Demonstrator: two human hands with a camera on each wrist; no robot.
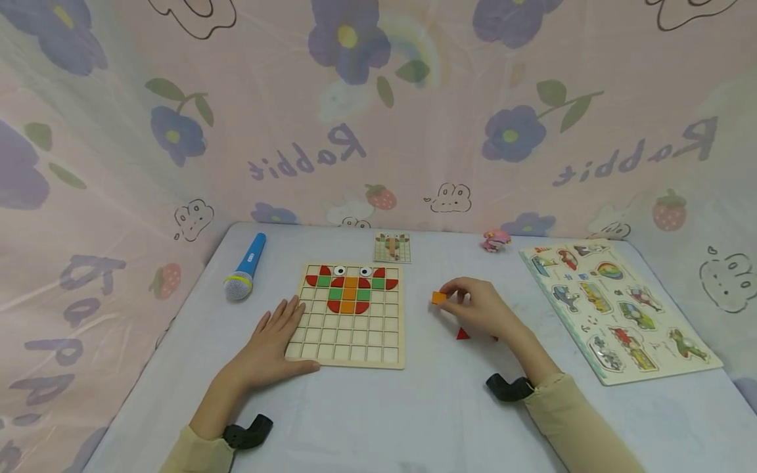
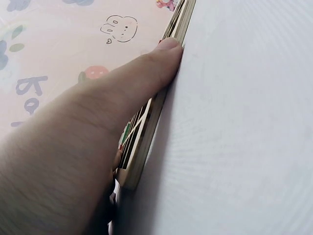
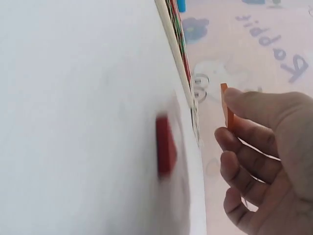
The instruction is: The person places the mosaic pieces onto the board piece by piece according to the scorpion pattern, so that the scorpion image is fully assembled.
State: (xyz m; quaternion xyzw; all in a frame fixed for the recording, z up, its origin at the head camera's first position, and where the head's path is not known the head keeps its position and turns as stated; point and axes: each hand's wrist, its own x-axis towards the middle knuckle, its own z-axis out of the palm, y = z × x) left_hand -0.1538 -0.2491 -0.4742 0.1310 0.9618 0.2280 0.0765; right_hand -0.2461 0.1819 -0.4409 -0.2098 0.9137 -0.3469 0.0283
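My right hand (image 1: 481, 303) pinches an orange square tile (image 1: 439, 297) between thumb and fingers, to the right of the wooden grid board (image 1: 355, 338). In the right wrist view the orange tile (image 3: 227, 105) is seen nearly edge-on. My left hand (image 1: 267, 345) lies with straight, spread fingers at the board's left edge, its thumb (image 2: 164, 63) along the near edge. Red, green and orange tiles (image 1: 350, 293) and two eye tiles (image 1: 340, 270) fill part of the upper grid. Near my right hand lies a red triangle tile (image 1: 462, 334); another red piece (image 1: 495, 339) is mostly hidden beneath that hand.
Behind the board lies a small pattern card (image 1: 391, 247). A blue toy microphone (image 1: 248, 268) stands off to the left. At the back right is a pink figurine (image 1: 495, 240), and a picture puzzle board (image 1: 618, 309) covers the table's right side.
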